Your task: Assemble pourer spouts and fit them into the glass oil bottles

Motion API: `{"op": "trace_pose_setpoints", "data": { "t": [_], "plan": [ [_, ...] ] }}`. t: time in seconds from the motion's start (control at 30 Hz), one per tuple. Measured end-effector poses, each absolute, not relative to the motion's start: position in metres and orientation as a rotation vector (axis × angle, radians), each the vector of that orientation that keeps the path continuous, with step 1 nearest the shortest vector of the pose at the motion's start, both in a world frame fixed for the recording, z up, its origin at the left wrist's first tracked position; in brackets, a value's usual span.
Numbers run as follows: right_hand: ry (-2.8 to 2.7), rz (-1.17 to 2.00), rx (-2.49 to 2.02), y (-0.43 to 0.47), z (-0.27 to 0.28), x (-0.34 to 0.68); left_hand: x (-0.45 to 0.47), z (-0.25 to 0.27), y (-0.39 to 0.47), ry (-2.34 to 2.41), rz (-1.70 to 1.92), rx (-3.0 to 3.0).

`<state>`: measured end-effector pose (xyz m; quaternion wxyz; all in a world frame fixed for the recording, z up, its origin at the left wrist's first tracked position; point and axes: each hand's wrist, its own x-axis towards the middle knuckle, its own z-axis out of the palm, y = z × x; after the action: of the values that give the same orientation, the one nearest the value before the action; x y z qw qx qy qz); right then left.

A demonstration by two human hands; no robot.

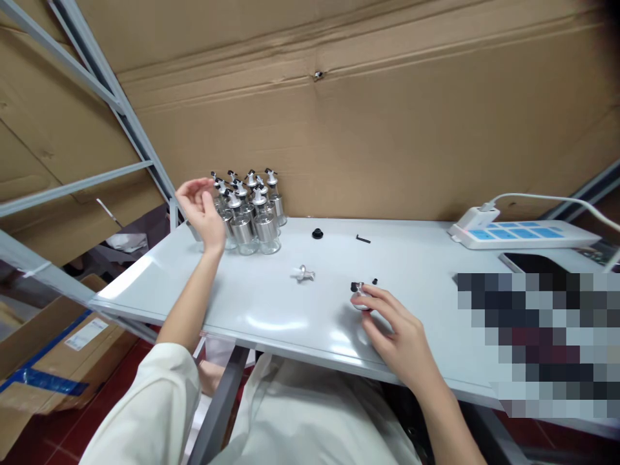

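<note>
My left hand [201, 210] is raised at the left of a group of glass oil bottles [245, 232] with steel sleeves and pourer tops. Its fingers are loosely bent and apart, with nothing visible in them; it partly hides the leftmost bottles. Low over the table at right, my right hand [394, 326] pinches a silver pourer spout [359, 298] with a black tip between thumb and fingers. A loose silver spout piece [304, 274] lies between the hands. Farther back are a round black stopper [317, 234] and a thin black bent piece [363, 239]. A tiny black part [374, 281] lies beside my right hand.
The white table [271, 303] backs onto a cardboard wall [368, 142]. At the right are a power strip [523, 234] with a plugged-in white cable, a phone [533, 263] and a blurred-out area. A metal frame [135, 142] and an open carton [72, 349] stand at left.
</note>
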<state>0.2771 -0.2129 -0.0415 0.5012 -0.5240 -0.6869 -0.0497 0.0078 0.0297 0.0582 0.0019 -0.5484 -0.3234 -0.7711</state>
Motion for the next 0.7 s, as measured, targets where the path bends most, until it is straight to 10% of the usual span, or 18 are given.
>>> {"op": "trace_pose_setpoints", "data": {
  "t": [0.3, 0.7],
  "plan": [
    [-1.629, -0.059, -1.303, -0.217, -0.039, 0.277, -0.036, 0.035, 0.079, -1.853, -1.972, -1.999],
    [-1.517, -0.092, -1.300, -0.217, -0.036, 0.274, 0.001, 0.086, 0.003, -0.852, -2.253, -1.696]
  ]
}}
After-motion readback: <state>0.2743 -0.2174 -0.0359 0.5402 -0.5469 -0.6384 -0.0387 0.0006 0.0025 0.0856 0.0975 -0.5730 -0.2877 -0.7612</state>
